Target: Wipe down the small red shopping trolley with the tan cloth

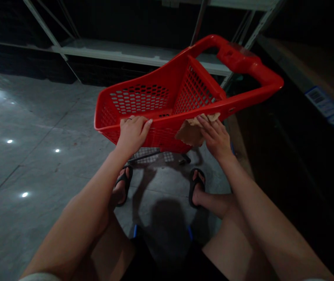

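Observation:
In front of me stands a red plastic shopping cart (pixel 184 113) with perforated basket walls and a thick looped handle (pixel 240 60) at its right end. My left hand (pixel 133 132) is closed over the near rim of the basket, fingers hooked to the inside and thumb along the top edge. Further right, my right hand (pixel 215 134) presses a ragged-edged brown cloth (pixel 192 132) against the near side of the cart, just below the rim by the handle. The fingers lie over the cloth and hide part of it. Nothing shows inside the visible part of the basket.
Behind the cart runs a white metal shelf rack (pixel 111 50) with an upright post. At the right is a dark low surface with a blue and white label (pixel 327 107). My sandalled feet (pixel 196 187) rest on the grey floor (pixel 38 164) near the cart's wheels.

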A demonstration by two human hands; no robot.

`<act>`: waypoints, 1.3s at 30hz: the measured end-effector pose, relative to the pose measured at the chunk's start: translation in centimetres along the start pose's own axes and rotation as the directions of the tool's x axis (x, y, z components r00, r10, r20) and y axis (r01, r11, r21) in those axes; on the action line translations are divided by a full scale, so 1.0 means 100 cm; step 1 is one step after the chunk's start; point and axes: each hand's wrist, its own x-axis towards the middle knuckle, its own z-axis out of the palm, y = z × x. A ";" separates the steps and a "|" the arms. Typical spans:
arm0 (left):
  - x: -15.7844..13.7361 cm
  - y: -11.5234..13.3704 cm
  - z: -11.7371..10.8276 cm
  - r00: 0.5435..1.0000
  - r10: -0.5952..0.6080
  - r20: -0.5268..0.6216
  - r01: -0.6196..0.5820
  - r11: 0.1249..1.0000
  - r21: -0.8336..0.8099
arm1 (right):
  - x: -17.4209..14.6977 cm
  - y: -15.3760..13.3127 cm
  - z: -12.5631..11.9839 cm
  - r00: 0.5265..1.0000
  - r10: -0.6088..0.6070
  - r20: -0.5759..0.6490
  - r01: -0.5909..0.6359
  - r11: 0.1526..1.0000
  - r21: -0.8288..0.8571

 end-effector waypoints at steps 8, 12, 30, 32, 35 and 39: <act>0.000 0.002 -0.002 1.000 -0.014 0.013 0.014 1.000 0.020 | -0.056 -0.030 0.051 0.940 -0.040 0.338 -0.051 0.965 0.258; 0.000 0.002 -0.002 1.000 -0.017 0.016 0.016 0.999 0.029 | -0.053 -0.010 0.044 0.938 -0.108 0.329 -0.005 0.946 0.325; 0.002 -0.001 0.002 0.999 -0.036 -0.003 0.036 0.998 0.058 | -0.061 -0.020 0.056 0.922 -0.017 0.387 -0.055 0.983 0.173; 0.002 0.001 0.002 0.999 -0.037 -0.002 0.037 0.996 0.077 | -0.051 -0.021 0.051 0.952 0.142 0.272 -0.193 0.966 0.173; 0.002 0.007 0.002 0.999 -0.033 0.001 0.032 0.992 0.121 | -0.016 -0.017 0.034 0.873 0.478 -0.098 -0.459 0.872 0.170; -0.001 0.016 0.002 0.999 0.010 0.038 -0.015 0.993 0.118 | 0.038 -0.018 0.010 0.652 0.592 -0.474 -0.563 0.796 0.220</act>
